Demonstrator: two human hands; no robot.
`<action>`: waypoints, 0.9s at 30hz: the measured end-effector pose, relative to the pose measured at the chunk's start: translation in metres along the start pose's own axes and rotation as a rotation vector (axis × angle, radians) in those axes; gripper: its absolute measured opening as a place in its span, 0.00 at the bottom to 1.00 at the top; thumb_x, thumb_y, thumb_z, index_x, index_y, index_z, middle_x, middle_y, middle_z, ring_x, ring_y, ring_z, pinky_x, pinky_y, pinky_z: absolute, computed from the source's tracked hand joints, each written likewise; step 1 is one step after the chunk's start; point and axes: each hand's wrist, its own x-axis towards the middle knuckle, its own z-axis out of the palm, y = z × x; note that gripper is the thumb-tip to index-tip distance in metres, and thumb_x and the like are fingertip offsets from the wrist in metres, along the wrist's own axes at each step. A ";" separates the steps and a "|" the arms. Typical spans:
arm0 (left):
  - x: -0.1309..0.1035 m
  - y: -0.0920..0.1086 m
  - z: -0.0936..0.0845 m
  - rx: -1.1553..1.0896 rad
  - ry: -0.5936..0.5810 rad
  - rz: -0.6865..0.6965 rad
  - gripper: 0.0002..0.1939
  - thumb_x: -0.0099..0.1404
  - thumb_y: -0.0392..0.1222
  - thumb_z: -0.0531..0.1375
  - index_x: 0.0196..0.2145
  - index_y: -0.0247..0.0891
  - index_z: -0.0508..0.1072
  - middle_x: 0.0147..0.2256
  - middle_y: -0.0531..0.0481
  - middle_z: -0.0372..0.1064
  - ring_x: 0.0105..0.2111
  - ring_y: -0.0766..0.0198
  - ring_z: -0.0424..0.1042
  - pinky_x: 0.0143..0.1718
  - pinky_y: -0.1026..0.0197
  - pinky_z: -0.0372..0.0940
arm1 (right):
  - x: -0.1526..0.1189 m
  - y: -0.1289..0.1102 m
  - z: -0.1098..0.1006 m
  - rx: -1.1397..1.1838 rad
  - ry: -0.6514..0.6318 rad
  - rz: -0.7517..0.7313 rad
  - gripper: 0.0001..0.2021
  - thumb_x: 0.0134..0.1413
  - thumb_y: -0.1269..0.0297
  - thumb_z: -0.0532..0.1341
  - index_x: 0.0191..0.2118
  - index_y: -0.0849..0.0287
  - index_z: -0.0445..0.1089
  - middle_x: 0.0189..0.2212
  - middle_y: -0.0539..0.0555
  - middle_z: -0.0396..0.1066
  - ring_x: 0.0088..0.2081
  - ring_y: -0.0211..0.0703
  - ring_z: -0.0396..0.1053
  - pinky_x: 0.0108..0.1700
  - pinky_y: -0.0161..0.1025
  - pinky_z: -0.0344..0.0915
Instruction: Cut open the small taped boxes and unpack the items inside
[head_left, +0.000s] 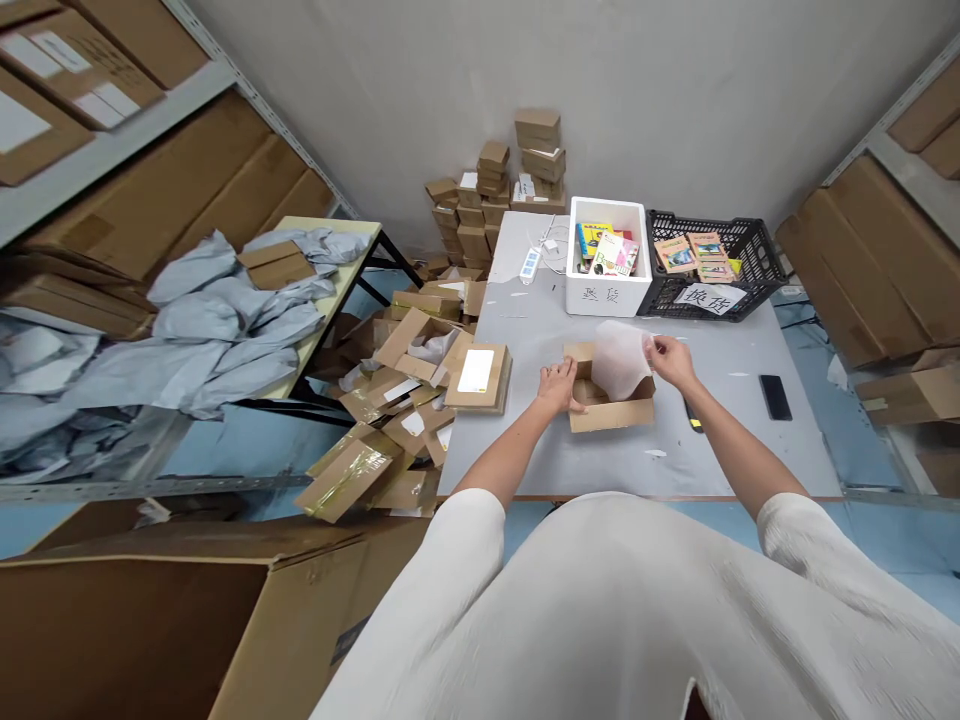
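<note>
An open cardboard box (611,415) stands on the grey table (525,450) in front of me. My left hand (559,385) grips its left wall, thumb and fingers on either side of the cardboard. My right hand (671,360) is closed on the edge of a thin white sheet of packing foam (621,360) and holds it up over the box. The sheet covers part of the box's inside. Left of the box lies a closed cardboard box (478,378) with a white label. Near my right forearm, a black and yellow tool (695,415) is partly hidden.
At the table's back stand a white foam bin (607,295) with booklets and a black crate (716,300). A phone (775,397) lies right, a power strip (531,264) back left. Opened boxes (360,470) pile up left of the table; grey bags (202,320) cover a side table.
</note>
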 end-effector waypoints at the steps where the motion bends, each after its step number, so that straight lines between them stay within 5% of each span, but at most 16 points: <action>1: 0.000 0.001 0.000 0.002 0.004 -0.008 0.78 0.50 0.75 0.74 0.83 0.44 0.36 0.82 0.33 0.35 0.72 0.24 0.55 0.70 0.35 0.51 | 0.001 0.012 -0.007 0.097 0.037 0.046 0.21 0.68 0.47 0.57 0.39 0.57 0.80 0.34 0.56 0.79 0.40 0.51 0.73 0.44 0.41 0.70; 8: -0.003 0.004 -0.005 0.023 -0.021 -0.054 0.76 0.53 0.78 0.70 0.83 0.43 0.37 0.82 0.33 0.34 0.71 0.27 0.56 0.70 0.36 0.53 | -0.015 0.096 -0.037 0.608 0.257 0.345 0.20 0.49 0.47 0.68 0.39 0.59 0.79 0.30 0.52 0.77 0.34 0.45 0.72 0.37 0.40 0.70; 16: -0.003 0.007 -0.016 0.071 -0.083 -0.082 0.76 0.54 0.81 0.68 0.83 0.40 0.37 0.82 0.29 0.32 0.72 0.28 0.57 0.69 0.38 0.54 | -0.044 0.177 -0.058 0.640 0.427 0.508 0.12 0.46 0.53 0.66 0.32 0.57 0.74 0.25 0.47 0.71 0.30 0.40 0.66 0.34 0.37 0.66; 20: -0.002 0.009 -0.018 0.101 -0.109 -0.108 0.76 0.55 0.81 0.67 0.83 0.39 0.36 0.82 0.29 0.31 0.71 0.28 0.57 0.68 0.39 0.55 | -0.060 0.195 -0.040 0.529 0.368 0.541 0.10 0.45 0.56 0.63 0.31 0.57 0.75 0.24 0.46 0.69 0.30 0.41 0.66 0.36 0.37 0.67; 27: -0.001 0.009 -0.014 0.112 -0.157 -0.138 0.76 0.56 0.80 0.66 0.83 0.42 0.31 0.82 0.31 0.28 0.72 0.27 0.55 0.68 0.39 0.54 | -0.091 0.196 0.032 0.429 0.099 0.693 0.07 0.44 0.58 0.61 0.27 0.54 0.73 0.19 0.44 0.65 0.27 0.42 0.64 0.30 0.35 0.65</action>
